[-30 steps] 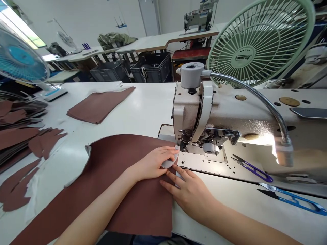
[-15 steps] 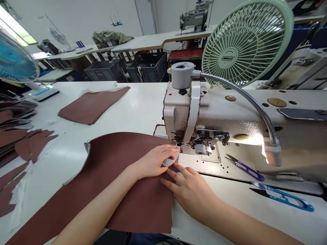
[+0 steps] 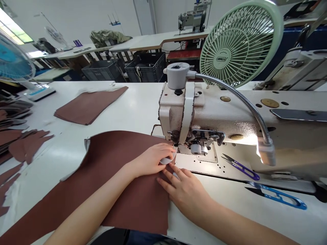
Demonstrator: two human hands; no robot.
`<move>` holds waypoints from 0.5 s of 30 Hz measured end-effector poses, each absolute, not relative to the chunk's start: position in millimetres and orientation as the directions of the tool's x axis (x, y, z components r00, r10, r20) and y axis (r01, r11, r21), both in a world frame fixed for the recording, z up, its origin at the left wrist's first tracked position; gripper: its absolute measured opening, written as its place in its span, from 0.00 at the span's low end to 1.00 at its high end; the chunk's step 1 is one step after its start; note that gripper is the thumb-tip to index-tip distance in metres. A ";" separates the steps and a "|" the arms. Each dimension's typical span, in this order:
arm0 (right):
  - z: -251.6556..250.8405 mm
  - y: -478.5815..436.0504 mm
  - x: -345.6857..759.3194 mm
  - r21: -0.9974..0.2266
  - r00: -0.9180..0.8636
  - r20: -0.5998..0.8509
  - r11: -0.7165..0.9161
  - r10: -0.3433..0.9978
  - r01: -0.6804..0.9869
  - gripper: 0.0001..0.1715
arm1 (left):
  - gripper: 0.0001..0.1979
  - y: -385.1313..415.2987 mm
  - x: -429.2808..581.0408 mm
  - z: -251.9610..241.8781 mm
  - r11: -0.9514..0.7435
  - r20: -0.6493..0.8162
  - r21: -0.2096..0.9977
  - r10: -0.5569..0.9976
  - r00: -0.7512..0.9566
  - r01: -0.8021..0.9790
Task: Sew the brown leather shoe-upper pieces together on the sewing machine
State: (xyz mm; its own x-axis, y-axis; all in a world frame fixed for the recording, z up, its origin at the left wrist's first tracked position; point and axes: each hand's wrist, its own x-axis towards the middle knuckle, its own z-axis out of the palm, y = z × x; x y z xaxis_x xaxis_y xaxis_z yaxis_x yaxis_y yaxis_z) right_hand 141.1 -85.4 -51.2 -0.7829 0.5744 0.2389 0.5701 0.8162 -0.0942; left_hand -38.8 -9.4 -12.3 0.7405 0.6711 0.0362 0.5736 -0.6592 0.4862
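Brown fabric (image 3: pixel 122 170) unmoved | left hand (image 3: pixel 153 160) still pinching grey piece (image 3: pixel 167 159) | right hand (image 3: pixel 185 190) flat, open

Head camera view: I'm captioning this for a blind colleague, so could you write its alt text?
Two bare hands, left hand and right hand, press a brown fabric panel flat beside the needle of a white sewing machine. Purple thread snips and blue thread snips lie to the right; a green fan stands behind.

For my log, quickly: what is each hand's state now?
Left hand: pinching a small grey piece.
Right hand: open, flat on the brown fabric.
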 end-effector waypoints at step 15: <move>-51.4 -90.9 141.1 -0.024 -0.823 0.209 0.844 0.528 0.536 0.26 | 0.11 -18.8 -34.9 -25.7 -0.728 0.121 0.198 0.682 0.721 0.656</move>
